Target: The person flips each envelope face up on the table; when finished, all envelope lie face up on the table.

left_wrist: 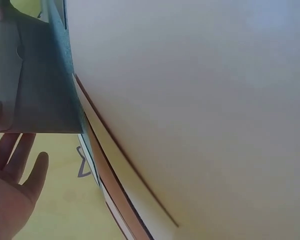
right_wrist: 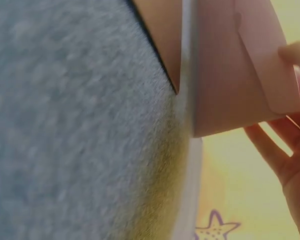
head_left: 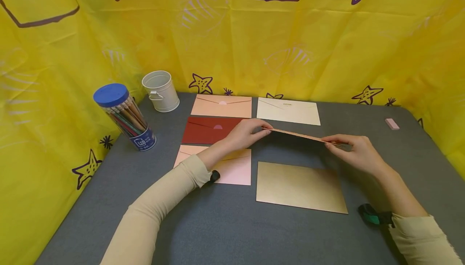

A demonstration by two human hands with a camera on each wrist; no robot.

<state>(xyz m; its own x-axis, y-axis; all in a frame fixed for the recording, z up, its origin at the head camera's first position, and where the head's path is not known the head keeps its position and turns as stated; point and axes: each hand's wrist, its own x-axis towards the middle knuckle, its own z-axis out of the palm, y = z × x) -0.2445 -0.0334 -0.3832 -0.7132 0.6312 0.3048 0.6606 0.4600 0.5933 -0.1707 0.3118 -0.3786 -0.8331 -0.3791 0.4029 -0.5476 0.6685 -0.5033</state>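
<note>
Both hands hold an envelope [head_left: 298, 134] in the air, tilted nearly edge-on in the head view. My left hand [head_left: 246, 133] pinches its left end between thumb and fingers. At the opposite end, my right hand [head_left: 357, 152] pinches the right edge. In the right wrist view the held envelope [right_wrist: 220, 75] looks pinkish, with its closed flap showing. Below it on the table lies a gold envelope [head_left: 300, 186]. A dark red envelope [head_left: 203, 130] and a pink envelope [head_left: 236, 170] lie partly hidden under my left hand and forearm.
A peach envelope [head_left: 221, 107] and a cream envelope [head_left: 288, 111] lie along the back of the grey table [head_left: 225, 224]. At the left stand a blue-lidded tub of pencils [head_left: 127, 115] and a small white bucket [head_left: 161, 91]. A pink eraser [head_left: 392, 124] sits far right.
</note>
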